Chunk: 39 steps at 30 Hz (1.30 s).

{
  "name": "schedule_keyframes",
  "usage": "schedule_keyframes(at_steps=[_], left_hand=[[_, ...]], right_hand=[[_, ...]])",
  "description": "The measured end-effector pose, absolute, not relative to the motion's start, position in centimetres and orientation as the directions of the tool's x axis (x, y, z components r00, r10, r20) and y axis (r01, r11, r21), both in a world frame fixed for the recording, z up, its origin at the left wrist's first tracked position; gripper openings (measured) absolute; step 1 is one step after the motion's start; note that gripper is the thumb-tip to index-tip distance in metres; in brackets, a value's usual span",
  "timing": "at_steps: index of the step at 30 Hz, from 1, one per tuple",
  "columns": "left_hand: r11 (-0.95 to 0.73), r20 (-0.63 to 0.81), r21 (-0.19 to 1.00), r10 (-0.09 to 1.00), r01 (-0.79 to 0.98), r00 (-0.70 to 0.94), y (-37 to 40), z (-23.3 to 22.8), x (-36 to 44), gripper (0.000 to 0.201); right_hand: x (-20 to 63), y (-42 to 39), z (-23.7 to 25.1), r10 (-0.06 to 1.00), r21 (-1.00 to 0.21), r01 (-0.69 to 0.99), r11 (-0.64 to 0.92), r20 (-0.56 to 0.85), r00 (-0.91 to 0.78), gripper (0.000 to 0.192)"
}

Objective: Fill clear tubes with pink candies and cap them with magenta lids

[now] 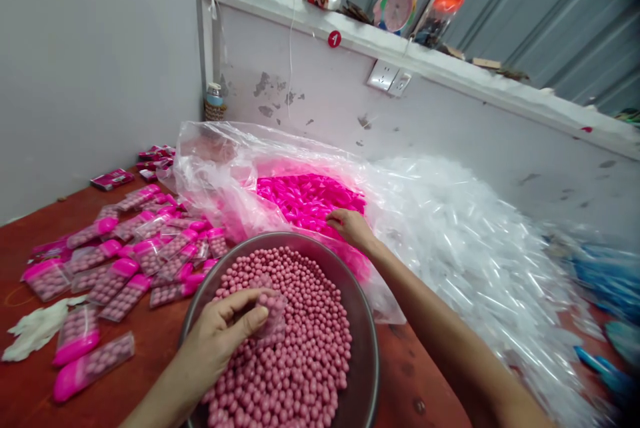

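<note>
My left hand [220, 328] is closed around a small clear plastic container [273, 318] with pink balls inside, above a metal bowl [367, 321]. Many loose pink balls [305, 355] fill the bowl. Beyond the rim, my right hand [353, 228] reaches over a heap of bright pink plastic caps [310, 198] in an open clear bag [220, 161]. Its fingers are bent and pressed together at the caps; whatever is between them is hidden.
Filled containers with pink caps [120, 288] lie on the red table [155, 361] at left, near a crumpled white glove or cloth [37, 328]. A large pile of clear plastic containers [465, 241] spreads at right. Blue plastic items [610, 278] lie far right; a shelf [430, 58] runs above.
</note>
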<state>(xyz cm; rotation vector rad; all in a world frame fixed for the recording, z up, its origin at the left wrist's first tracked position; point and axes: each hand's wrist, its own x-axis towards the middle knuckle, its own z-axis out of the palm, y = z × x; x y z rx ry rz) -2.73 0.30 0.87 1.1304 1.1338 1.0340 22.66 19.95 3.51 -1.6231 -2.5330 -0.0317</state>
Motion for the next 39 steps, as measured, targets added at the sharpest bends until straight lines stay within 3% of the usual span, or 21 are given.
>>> schedule_keyframes(at_steps=[6, 12, 17, 22, 27, 29, 32, 36, 39], left_hand=[[0.144, -0.141, 0.989, 0.984, -0.016, 0.108, 0.6, 0.2, -2.8, 0.032], [0.146, -0.136, 0.987, 0.979, -0.059, 0.149, 0.6, 0.7, -2.7, 0.031], [0.155, -0.129, 0.978, 0.975, -0.138, 0.179, 0.4, 0.8, -2.7, 0.027], [0.137, -0.107, 0.974, 0.98, -0.183, 0.167, 0.4, 0.8, -2.7, 0.025], [0.131, -0.123, 0.953, 0.991, -0.273, 0.048, 0.3, 1.1, -2.7, 0.027], [0.124, -0.124, 0.929, 0.992, -0.348, 0.02, 0.1, 1.3, -2.7, 0.027], [0.087, -0.108, 0.875, 0.994, -0.477, -0.017, -0.2, 1.6, -2.7, 0.024], [0.036, -0.08, 0.797, 0.996, -0.603, -0.046, -0.3, 1.9, -2.6, 0.02], [0.037, -0.081, 0.773, 0.996, -0.633, -0.04, -0.3, 1.9, -2.4, 0.019]], right_hand=[[19.3, 21.0, 3.4, 0.877, -0.039, 0.877, 0.479, 0.075, -0.475, 0.024], [16.7, 22.2, 2.4, 0.909, 0.019, 0.909, 0.417, -0.012, -0.417, 0.023], [17.0, 23.0, 2.0, 0.912, -0.049, 0.912, 0.408, -0.028, -0.409, 0.022], [18.5, 22.7, 3.1, 0.915, -0.215, 0.891, 0.399, 0.039, -0.401, 0.024], [19.5, 19.4, 5.4, 0.893, -0.448, 0.784, 0.429, 0.078, -0.444, 0.032], [19.4, 17.0, 5.8, 0.881, -0.634, 0.668, 0.389, 0.042, -0.472, 0.033], [18.5, 13.0, 5.6, 0.837, -0.925, 0.353, 0.142, -0.077, -0.541, 0.029], [16.5, 8.6, 4.5, 0.739, -0.982, 0.173, -0.073, -0.17, -0.652, 0.026], [15.4, 6.8, 4.0, 0.75, -0.978, 0.205, 0.032, -0.112, -0.652, 0.026]])
